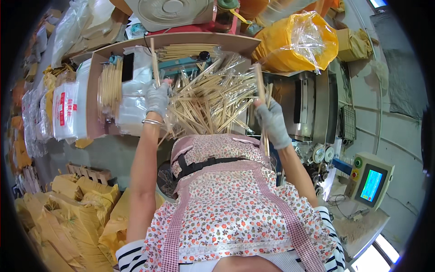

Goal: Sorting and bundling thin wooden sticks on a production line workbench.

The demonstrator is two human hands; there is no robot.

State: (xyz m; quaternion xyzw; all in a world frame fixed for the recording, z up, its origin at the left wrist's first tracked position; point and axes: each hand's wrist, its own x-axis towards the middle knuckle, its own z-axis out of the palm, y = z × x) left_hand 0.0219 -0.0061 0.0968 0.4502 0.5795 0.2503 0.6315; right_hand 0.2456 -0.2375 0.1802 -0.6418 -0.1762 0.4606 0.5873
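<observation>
My left hand, in a pale grey glove with fingertips showing, is closed round a few upright chopsticks. Farther right, my gloved right hand grips a small bundle of chopsticks, which juts out above and below the fist. Between both hands spreads a loose heap of chopsticks, many apparently in clear film, lying at all angles. Left of my left hand stands a neat stack of chopsticks, with clear plastic bags beside it. How many each hand holds cannot be made out.
A cardboard wall rims the worktop's far side. Behind it on the right sits a yellow sack with clear film. A metal machine stands right, its control screen nearer me. Yellow sacks crowd the lower left.
</observation>
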